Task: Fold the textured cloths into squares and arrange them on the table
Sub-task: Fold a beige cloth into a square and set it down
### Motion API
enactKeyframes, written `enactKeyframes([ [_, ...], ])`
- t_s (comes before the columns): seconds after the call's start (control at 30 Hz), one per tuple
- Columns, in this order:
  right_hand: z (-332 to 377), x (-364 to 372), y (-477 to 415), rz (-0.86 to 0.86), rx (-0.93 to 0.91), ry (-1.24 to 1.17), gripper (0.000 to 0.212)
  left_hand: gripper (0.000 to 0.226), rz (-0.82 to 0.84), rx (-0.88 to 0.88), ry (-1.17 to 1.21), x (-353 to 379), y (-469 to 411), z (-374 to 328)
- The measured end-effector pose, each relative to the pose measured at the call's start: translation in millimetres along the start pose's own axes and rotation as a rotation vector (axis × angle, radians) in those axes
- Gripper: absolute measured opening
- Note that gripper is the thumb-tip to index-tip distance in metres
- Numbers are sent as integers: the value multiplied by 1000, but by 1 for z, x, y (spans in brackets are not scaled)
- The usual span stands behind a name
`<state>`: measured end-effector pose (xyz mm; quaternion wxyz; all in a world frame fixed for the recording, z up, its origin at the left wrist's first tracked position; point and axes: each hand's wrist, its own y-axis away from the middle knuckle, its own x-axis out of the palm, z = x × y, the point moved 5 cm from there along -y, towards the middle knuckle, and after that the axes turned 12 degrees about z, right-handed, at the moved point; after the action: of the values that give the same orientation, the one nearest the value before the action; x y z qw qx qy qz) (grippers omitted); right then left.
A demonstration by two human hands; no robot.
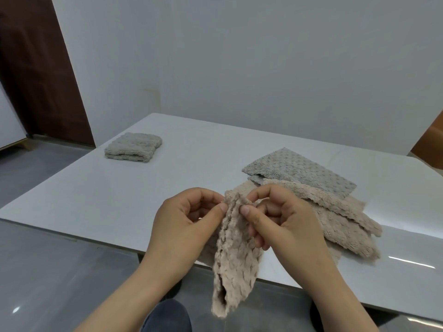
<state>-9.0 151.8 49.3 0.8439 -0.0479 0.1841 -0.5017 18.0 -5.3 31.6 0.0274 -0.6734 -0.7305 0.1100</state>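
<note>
While pinched at its top edge, beige cloth [236, 259] hangs lower centre, long axis vertical, before the table [143, 200] edge | left hand [189, 219] and right hand [282, 221] side by side, equally near, fingers [245, 209] clamped on it | folded grey cloth [133, 150] upper left | unfolded pile [335, 212] right

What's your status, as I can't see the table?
Left hand, right hand pinching beige cloth, top edge. Folded grey cloth on table, far left. Unfolded pile at right. No obstruction seen.
</note>
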Motion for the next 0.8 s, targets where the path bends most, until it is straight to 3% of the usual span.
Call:
enactKeyframes([
  [0.27, -7, 0, -2, -26, 17, 92, 13, 2, 67, 21, 41, 5, 2, -4],
  [0.43, -7, 0, -3, -47, 11, 111, 15, 26, 85, 2, 45, 5, 1, 1],
  [0.67, -10, -3, -3, 9, 36, 150, 9, 5, 63, 2, -3, 2, -2, 4],
  [0.8, -21, -11, -1, 121, 169, 218, 14, 7, 110, 5, -53, -5, -5, 6],
])
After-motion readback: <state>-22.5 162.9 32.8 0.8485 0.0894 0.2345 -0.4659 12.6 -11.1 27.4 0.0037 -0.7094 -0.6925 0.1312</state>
